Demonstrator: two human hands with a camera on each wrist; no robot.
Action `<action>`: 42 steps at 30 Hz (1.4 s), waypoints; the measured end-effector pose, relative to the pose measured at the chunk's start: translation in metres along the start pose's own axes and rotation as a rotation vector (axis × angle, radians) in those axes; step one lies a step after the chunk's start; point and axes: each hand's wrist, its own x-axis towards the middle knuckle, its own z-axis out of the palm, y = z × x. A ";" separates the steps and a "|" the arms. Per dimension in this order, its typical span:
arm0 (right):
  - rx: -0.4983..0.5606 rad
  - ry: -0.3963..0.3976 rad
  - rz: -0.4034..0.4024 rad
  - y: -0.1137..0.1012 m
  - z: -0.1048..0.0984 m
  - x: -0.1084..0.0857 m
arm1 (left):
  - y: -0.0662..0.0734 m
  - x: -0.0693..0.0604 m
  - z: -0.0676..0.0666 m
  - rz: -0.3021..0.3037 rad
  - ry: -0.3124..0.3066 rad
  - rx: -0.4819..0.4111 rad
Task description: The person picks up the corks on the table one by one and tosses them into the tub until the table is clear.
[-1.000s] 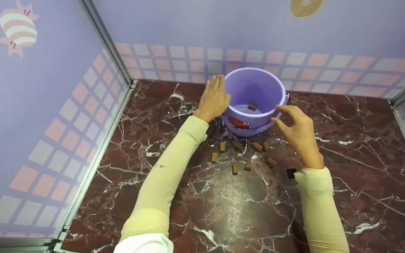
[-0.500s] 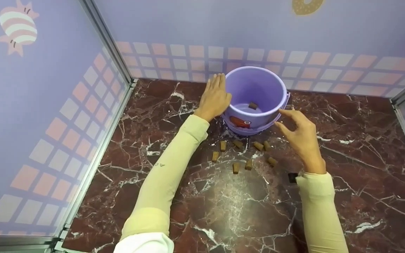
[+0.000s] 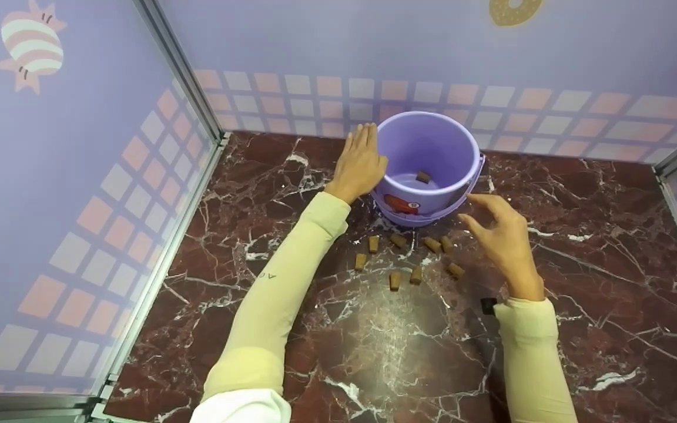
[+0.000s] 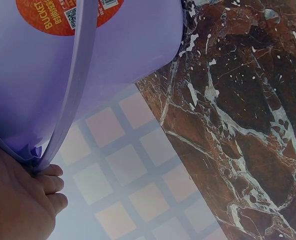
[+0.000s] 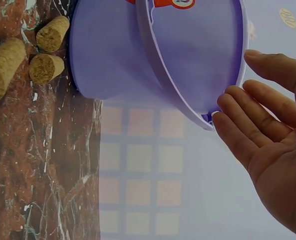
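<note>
A purple bucket (image 3: pixel 424 202) stands against the back wall, with one cork (image 3: pixel 423 177) on its inside bottom. My left hand (image 3: pixel 358 167) rests against the bucket's left side, its fingers straight and close together; in the left wrist view the hand (image 4: pixel 20 200) touches the bucket (image 4: pixel 133 47) beside the handle joint. My right hand (image 3: pixel 502 235) is just right of the bucket, thumb and fingers spread, holding nothing. Seen in the right wrist view, the hand (image 5: pixel 272 130) is beside the rim and handle (image 5: pixel 160 70); whether it touches is unclear.
Several corks (image 3: pixel 395 281) lie scattered on the dark red marble surface (image 3: pixel 374 364) in front of the bucket; some corks (image 5: pixel 53 34) also show in the right wrist view. A patterned purple wall (image 3: pixel 291 47) rises behind, with another panel (image 3: pixel 97 147) on the left.
My right hand has moved slightly down and right, away from the bucket's upper rim. The left hand stays in place against the bucket.
</note>
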 end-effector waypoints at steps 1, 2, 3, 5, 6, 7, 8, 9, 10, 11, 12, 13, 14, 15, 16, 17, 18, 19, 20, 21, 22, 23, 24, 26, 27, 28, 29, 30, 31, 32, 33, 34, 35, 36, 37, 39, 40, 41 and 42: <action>0.001 0.001 0.003 0.000 0.000 -0.001 | 0.000 0.000 0.000 0.001 0.004 0.000; 0.000 0.002 0.004 0.001 0.000 -0.002 | 0.000 0.000 0.000 0.002 0.009 0.002; -0.003 0.002 0.005 0.001 0.000 -0.003 | 0.000 0.001 0.000 0.003 0.012 0.005; -0.003 0.001 0.008 0.003 0.001 -0.005 | 0.000 0.001 0.000 0.005 0.015 0.013; -0.004 0.002 0.009 0.003 0.001 -0.006 | 0.000 0.001 0.000 0.004 0.014 0.012; -0.005 0.002 0.010 0.004 0.001 -0.007 | 0.000 0.000 0.000 0.004 0.012 0.009; -0.004 0.002 0.011 0.004 0.002 -0.008 | 0.000 0.000 0.000 0.003 0.010 0.007; -0.001 0.001 0.013 0.004 0.002 -0.009 | 0.000 0.000 0.000 0.002 0.008 0.005; 0.004 0.001 0.016 0.005 0.002 -0.010 | 0.000 0.000 0.000 0.001 0.007 0.003; 0.009 0.001 0.019 0.005 0.002 -0.011 | 0.000 0.000 0.001 0.000 0.006 0.001; 0.010 -0.001 0.023 0.006 0.002 -0.012 | 0.000 0.000 0.001 -0.001 0.005 0.002; 0.009 -0.004 0.029 0.006 0.002 -0.013 | 0.000 0.001 0.001 -0.002 0.004 0.001; 0.007 -0.007 0.037 0.006 0.002 -0.014 | 0.000 0.001 0.001 -0.004 0.005 0.001; 0.004 -0.012 0.045 0.007 0.002 -0.015 | 0.000 0.001 0.001 -0.006 0.004 0.001; 0.003 -0.016 0.055 0.007 0.002 -0.016 | 0.000 0.001 0.001 -0.009 0.002 -0.001; 0.000 -0.019 0.064 0.007 0.002 -0.017 | 0.000 0.001 0.001 -0.010 0.002 -0.002; -0.004 -0.022 0.072 0.008 0.002 -0.017 | 0.000 0.001 0.001 -0.010 0.000 -0.005; -0.004 -0.024 0.078 0.008 0.002 -0.018 | 0.000 0.001 0.001 -0.010 0.000 -0.006; -0.002 -0.025 0.084 0.008 0.002 -0.019 | 0.000 0.001 0.001 -0.011 0.000 -0.004; 0.001 -0.027 0.090 0.009 0.002 -0.020 | 0.000 0.001 0.001 -0.011 0.000 -0.002; 0.007 -0.027 0.092 0.010 0.002 -0.021 | 0.000 0.001 0.001 -0.010 0.001 -0.002; 0.008 -0.026 0.093 0.010 0.003 -0.022 | 0.000 0.001 0.001 -0.010 0.001 0.000; 0.009 -0.025 0.092 0.011 0.003 -0.023 | 0.000 0.001 0.001 -0.009 0.002 0.000; 0.014 -0.020 0.093 0.012 0.003 -0.025 | -0.001 0.002 0.001 -0.010 0.003 -0.001; 0.018 -0.017 0.094 0.013 0.003 -0.026 | -0.001 0.001 0.001 -0.011 0.002 -0.005; 0.019 -0.014 0.093 0.013 0.004 -0.027 | -0.001 0.002 0.002 -0.012 0.001 -0.008; 0.018 -0.013 0.095 0.013 0.004 -0.028 | -0.001 0.002 0.002 -0.012 0.000 -0.008; 0.020 -0.012 0.097 0.014 0.004 -0.029 | -0.001 0.002 0.002 -0.011 -0.001 -0.009; 0.025 -0.013 0.100 0.014 0.004 -0.030 | -0.001 0.002 0.002 -0.012 -0.003 -0.011; 0.029 -0.016 0.105 0.015 0.004 -0.031 | -0.001 0.001 0.002 -0.013 -0.004 -0.011; 0.029 -0.020 0.110 0.015 0.004 -0.032 | -0.001 0.001 0.002 -0.013 -0.004 -0.013; 0.028 -0.026 0.116 0.015 0.005 -0.033 | -0.001 0.002 0.002 -0.013 -0.004 -0.013; 0.029 -0.034 0.125 0.016 0.005 -0.034 | -0.001 0.002 0.002 -0.013 -0.005 -0.013; 0.033 -0.041 0.134 0.016 0.005 -0.034 | -0.001 0.002 0.002 -0.012 -0.003 -0.010; 0.038 -0.050 0.145 0.017 0.005 -0.035 | -0.001 0.002 0.002 -0.011 0.000 -0.007; 0.040 -0.063 0.162 0.017 0.005 -0.036 | -0.001 0.002 0.002 -0.009 0.004 0.000; 0.039 -0.069 0.169 0.018 0.005 -0.036 | -0.001 0.002 0.002 -0.008 0.005 0.003; 0.037 -0.071 0.173 0.018 0.005 -0.037 | -0.001 0.002 0.002 -0.008 0.005 0.006; 0.035 -0.074 0.175 0.019 0.005 -0.037 | 0.000 0.003 0.002 -0.007 0.006 0.008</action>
